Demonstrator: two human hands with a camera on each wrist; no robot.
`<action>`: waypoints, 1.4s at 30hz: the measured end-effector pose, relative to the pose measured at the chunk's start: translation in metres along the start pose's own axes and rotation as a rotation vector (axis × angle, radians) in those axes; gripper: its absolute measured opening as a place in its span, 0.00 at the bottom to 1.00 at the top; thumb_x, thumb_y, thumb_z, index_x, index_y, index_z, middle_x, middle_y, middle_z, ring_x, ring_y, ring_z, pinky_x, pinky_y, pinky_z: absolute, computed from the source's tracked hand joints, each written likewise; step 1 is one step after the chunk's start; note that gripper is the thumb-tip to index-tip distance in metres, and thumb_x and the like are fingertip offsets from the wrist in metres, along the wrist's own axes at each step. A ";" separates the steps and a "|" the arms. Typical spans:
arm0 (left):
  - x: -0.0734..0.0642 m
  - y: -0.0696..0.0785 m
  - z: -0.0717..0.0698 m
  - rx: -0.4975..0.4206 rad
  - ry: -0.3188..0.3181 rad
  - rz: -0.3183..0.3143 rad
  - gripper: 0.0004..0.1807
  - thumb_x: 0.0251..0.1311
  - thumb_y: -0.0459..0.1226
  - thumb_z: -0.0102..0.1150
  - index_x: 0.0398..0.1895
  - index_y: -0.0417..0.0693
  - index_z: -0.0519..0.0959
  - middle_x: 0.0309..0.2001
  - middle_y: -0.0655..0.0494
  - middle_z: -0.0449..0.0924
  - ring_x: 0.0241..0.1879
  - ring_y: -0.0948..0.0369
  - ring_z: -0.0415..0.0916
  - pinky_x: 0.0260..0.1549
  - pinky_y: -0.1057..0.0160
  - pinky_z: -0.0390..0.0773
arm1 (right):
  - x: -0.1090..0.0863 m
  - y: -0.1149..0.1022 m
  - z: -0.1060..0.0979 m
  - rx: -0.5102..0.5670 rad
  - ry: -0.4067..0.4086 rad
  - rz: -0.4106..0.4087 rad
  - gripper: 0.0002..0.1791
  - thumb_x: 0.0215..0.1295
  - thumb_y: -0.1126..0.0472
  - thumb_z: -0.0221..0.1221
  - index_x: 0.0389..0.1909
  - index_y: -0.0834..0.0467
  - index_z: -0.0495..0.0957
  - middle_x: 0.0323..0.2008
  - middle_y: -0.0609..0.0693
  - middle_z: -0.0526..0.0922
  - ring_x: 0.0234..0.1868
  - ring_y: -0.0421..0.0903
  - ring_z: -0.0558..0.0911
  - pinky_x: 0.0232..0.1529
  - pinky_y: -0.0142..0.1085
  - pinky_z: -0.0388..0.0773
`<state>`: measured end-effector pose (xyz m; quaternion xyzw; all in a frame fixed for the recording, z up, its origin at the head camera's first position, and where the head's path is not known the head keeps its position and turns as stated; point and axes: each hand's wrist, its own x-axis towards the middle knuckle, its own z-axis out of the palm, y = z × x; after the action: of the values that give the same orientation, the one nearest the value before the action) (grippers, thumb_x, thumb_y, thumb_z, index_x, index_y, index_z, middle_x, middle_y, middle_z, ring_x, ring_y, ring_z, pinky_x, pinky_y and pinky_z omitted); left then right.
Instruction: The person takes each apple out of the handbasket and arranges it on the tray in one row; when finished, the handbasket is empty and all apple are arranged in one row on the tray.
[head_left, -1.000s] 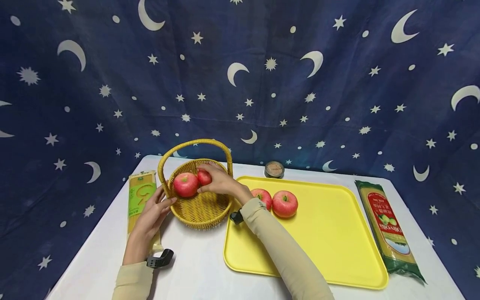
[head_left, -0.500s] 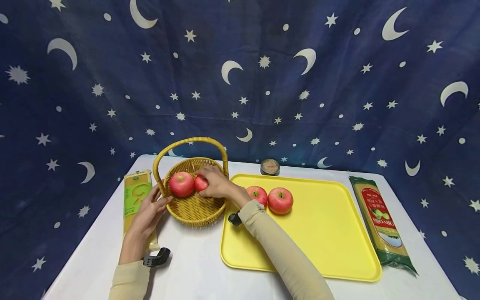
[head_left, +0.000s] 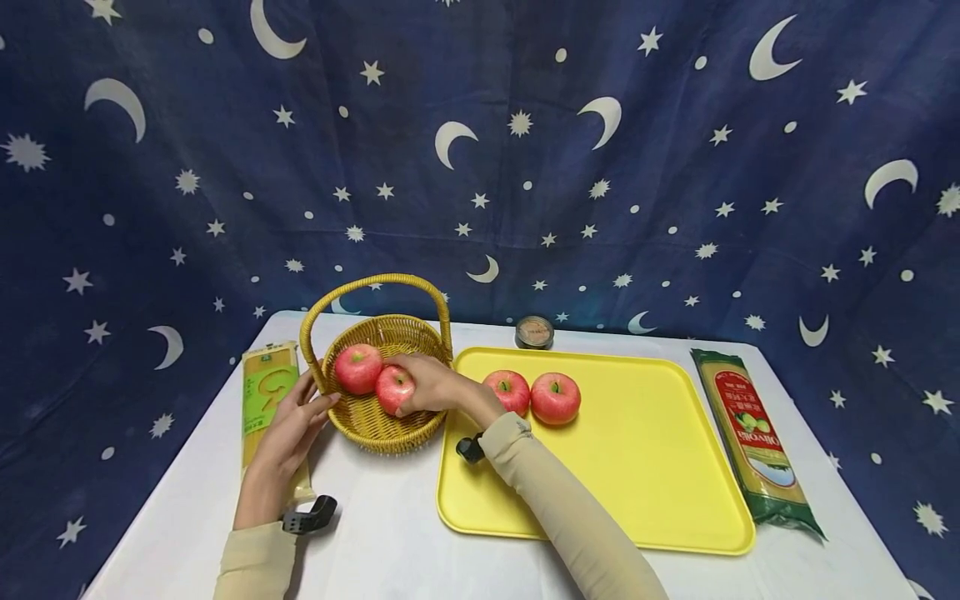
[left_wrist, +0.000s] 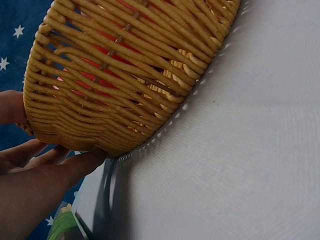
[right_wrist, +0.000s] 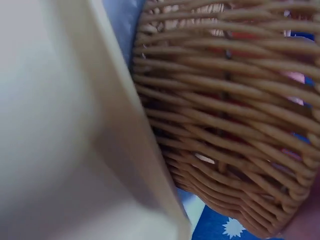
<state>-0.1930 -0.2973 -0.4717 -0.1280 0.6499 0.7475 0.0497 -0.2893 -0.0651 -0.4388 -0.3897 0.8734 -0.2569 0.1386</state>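
A yellow wicker basket (head_left: 386,429) with a tall arched handle stands on the table's left half. My left hand (head_left: 288,429) grips its left side, thumb at the rim and fingers against the outer wall, as the left wrist view shows. Inside the basket, a red apple (head_left: 357,368) lies at the left. My right hand (head_left: 429,385) reaches over the right rim and holds a second apple (head_left: 394,390) low in the basket, beside the first. In the right wrist view the basket's woven wall (right_wrist: 225,110) hides the held apple for the most part.
A yellow tray (head_left: 637,467) lies right of the basket, bearing two apples (head_left: 555,398) near its left side. Noodle packs flank the setup: a green-labelled one (head_left: 272,392) at left, a green-and-red one (head_left: 757,446) at right. Behind the tray sits a small round container (head_left: 535,332).
My right hand has brought its apple toward the front of the basket, and more of that apple shows. The left hand keeps its grip on the basket. The head view has shifted slightly.
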 end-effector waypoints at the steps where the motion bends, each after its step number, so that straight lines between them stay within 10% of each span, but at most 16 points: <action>1: 0.000 0.000 0.000 -0.001 0.000 -0.001 0.46 0.72 0.30 0.51 0.85 0.55 0.38 0.85 0.54 0.35 0.82 0.53 0.44 0.79 0.49 0.50 | -0.001 0.000 0.001 0.002 0.013 0.000 0.47 0.52 0.56 0.77 0.73 0.54 0.69 0.66 0.51 0.79 0.67 0.48 0.76 0.69 0.36 0.72; 15: 0.001 -0.001 -0.001 -0.004 -0.013 -0.004 0.47 0.73 0.30 0.51 0.85 0.56 0.37 0.85 0.54 0.36 0.81 0.53 0.46 0.79 0.50 0.51 | -0.041 -0.006 0.000 0.252 0.228 -0.025 0.44 0.53 0.44 0.75 0.71 0.51 0.71 0.62 0.48 0.79 0.59 0.44 0.79 0.59 0.35 0.80; 42: -0.002 0.002 0.002 -0.019 -0.021 -0.023 0.47 0.74 0.30 0.51 0.85 0.59 0.36 0.85 0.55 0.33 0.82 0.53 0.43 0.80 0.49 0.48 | -0.147 0.013 -0.041 0.255 0.474 0.009 0.45 0.52 0.48 0.77 0.72 0.46 0.70 0.65 0.45 0.77 0.62 0.45 0.78 0.62 0.47 0.81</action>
<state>-0.1919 -0.2957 -0.4695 -0.1281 0.6408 0.7542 0.0637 -0.2186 0.0661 -0.4058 -0.2944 0.8439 -0.4481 -0.0206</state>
